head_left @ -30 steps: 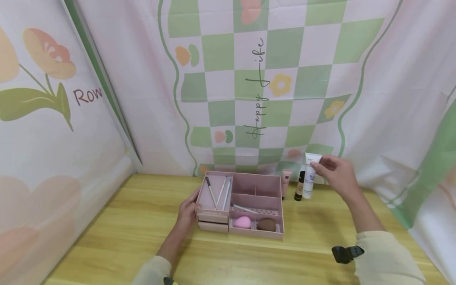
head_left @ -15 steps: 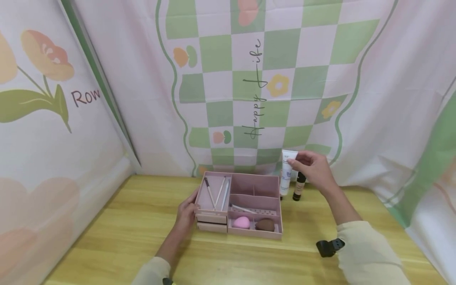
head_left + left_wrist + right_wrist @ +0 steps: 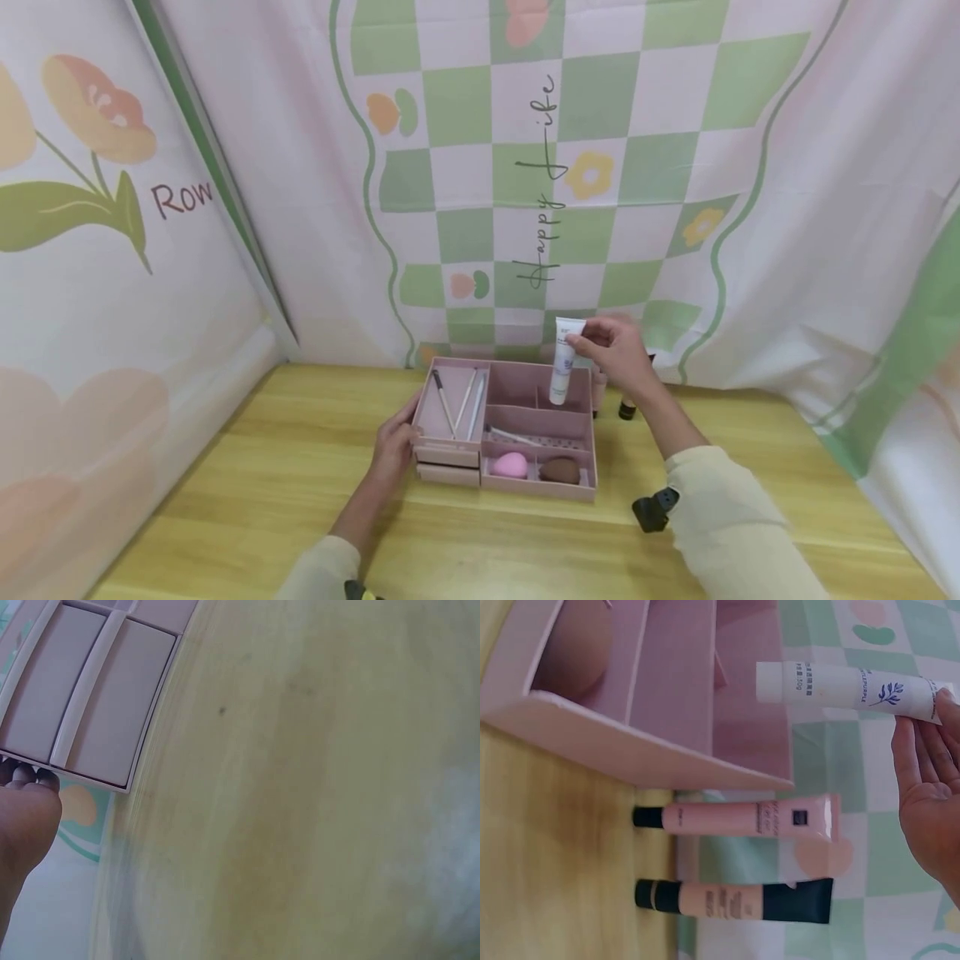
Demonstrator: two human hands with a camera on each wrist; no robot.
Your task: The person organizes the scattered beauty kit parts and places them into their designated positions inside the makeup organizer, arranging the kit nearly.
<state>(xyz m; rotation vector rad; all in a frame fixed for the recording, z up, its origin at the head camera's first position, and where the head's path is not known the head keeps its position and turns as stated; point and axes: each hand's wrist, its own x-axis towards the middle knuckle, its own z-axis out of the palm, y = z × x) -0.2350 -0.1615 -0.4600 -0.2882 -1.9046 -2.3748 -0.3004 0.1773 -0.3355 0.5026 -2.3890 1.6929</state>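
A pink makeup organizer (image 3: 540, 492) stands on the table, its drawers (image 3: 112, 697) facing front at the left. My left hand (image 3: 393, 446) holds its left side near the front corner; some fingers are hidden. My right hand (image 3: 618, 354) pinches the crimped top end of a white cosmetic tube (image 3: 564, 367), cap down, over the back right compartment. In the right wrist view, the cap of this tube stays above the organizer's back part. Next to the organizer's right wall stand a pink tube (image 3: 750, 817) and a beige tube with black ends (image 3: 727, 900).
Several slim brushes (image 3: 444, 404) lie in the organizer's top left tray. Its front compartments hold a pink makeup sponge (image 3: 510, 467) and a brown one (image 3: 559, 471). A patterned curtain (image 3: 465, 175) hangs directly behind the wooden table (image 3: 300, 467).
My right hand has carried the white tube leftward, from beside the beige tube to above the organizer. My left hand stays at the organizer's left side.
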